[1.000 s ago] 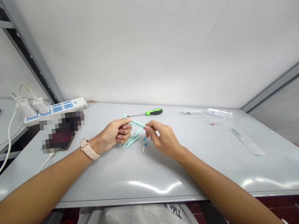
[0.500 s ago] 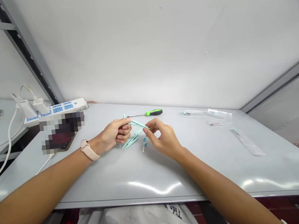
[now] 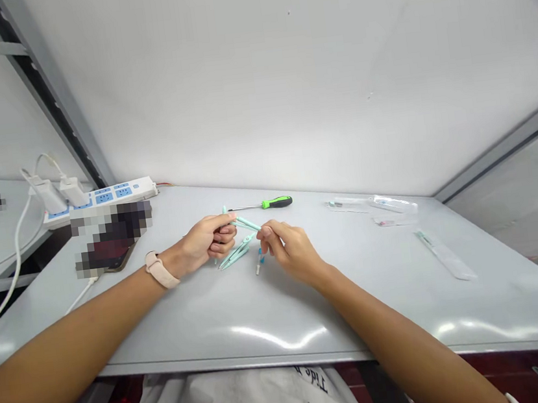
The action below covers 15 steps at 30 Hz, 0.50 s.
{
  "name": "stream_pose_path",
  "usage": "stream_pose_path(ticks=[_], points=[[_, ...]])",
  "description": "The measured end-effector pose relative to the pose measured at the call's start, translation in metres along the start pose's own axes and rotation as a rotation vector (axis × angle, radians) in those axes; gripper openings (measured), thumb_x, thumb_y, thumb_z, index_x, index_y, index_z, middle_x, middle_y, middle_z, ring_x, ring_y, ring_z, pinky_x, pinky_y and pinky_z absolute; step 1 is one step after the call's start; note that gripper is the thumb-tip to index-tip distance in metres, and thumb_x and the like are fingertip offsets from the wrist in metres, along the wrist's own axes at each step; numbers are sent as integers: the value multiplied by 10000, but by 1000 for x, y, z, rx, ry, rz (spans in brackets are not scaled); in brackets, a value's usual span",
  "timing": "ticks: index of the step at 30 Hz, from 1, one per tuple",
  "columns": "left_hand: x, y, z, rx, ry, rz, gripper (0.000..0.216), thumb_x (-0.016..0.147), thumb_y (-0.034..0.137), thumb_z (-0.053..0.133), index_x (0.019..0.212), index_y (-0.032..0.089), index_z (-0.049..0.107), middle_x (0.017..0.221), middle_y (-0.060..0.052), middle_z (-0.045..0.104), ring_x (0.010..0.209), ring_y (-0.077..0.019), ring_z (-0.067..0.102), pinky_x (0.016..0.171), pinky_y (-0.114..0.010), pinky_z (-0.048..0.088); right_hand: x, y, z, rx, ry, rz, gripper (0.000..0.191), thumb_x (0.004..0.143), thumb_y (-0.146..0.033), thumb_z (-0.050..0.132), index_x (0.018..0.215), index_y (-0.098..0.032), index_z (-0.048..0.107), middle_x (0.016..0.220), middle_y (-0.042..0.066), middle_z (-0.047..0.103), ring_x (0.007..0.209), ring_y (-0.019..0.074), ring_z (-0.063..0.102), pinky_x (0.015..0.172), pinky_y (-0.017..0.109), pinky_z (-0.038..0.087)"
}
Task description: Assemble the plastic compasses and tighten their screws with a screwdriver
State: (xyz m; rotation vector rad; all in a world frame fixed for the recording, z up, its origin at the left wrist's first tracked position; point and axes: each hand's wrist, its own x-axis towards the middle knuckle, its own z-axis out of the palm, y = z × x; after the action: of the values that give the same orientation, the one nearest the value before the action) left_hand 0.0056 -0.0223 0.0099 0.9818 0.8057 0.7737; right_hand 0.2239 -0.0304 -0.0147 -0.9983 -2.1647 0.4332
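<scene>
Between my hands is a mint-green drawing compass (image 3: 247,223), held above the table. My left hand (image 3: 210,240) is closed around its head end, with the small knob sticking up past the fingers. The fingers of my right hand (image 3: 288,245) pinch the tips of its legs, which they hide. A second mint-green compass (image 3: 235,254) lies on the table just below, its legs pointing toward me. Beside it, partly under my right hand, lies a small blue and white piece (image 3: 259,261), too small to name.
Behind the hands lies a screwdriver (image 3: 276,202) with a green and black handle. Clear plastic sleeves (image 3: 445,257) with small mint parts lie on the right. At the left are a power strip (image 3: 135,190) with chargers and a phone (image 3: 119,256) on a cable.
My right hand has closed further over the tips of the compass legs, its fingers curling in. My left hand holds the head end in the same place.
</scene>
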Motion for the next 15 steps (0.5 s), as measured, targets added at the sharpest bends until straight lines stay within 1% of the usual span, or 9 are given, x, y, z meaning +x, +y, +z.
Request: stream_pose_path(ticks=[2, 5, 7, 11, 15], points=[[0, 0, 0, 2, 2, 4, 459, 998, 366, 485, 613, 199, 298, 597, 69, 175, 452, -58, 178, 416, -182, 185, 0, -1, 0, -3, 7, 5, 292, 1075, -302, 346, 886, -237, 558, 717, 1, 693, 616, 164, 575, 710, 328, 451], [1, 0, 0, 0, 5, 7, 454, 1002, 357, 471, 613, 198, 299, 597, 68, 180, 452, -59, 179, 417, -184, 186, 0, -1, 0, 11, 79, 10, 144, 1021, -333, 496, 936, -233, 557, 714, -13, 677, 615, 163, 594, 680, 320, 446], [1, 0, -1, -1, 9, 9, 451, 1002, 355, 469, 614, 199, 301, 596, 69, 179, 451, -59, 178, 416, -185, 184, 0, -1, 1, 20, 125, 5, 113, 985, -324, 561, 919, -233, 554, 695, -20, 662, 612, 162, 599, 661, 313, 442], [1, 0, -1, -10, 9, 7, 452, 1002, 357, 478, 616, 201, 303, 599, 70, 177, 453, -59, 175, 415, -186, 176, -1, 2, 2, 9, 130, -33, 168, 1014, -306, 522, 869, -234, 568, 697, -8, 676, 640, 165, 609, 677, 314, 443], [1, 0, 0, -19, 5, 2, 449, 1011, 350, 462, 616, 198, 311, 598, 71, 177, 455, -58, 169, 416, -185, 170, -1, 4, 2, -34, 86, -61, 267, 1062, -276, 416, 853, -239, 580, 704, -10, 694, 587, 155, 544, 699, 321, 434]])
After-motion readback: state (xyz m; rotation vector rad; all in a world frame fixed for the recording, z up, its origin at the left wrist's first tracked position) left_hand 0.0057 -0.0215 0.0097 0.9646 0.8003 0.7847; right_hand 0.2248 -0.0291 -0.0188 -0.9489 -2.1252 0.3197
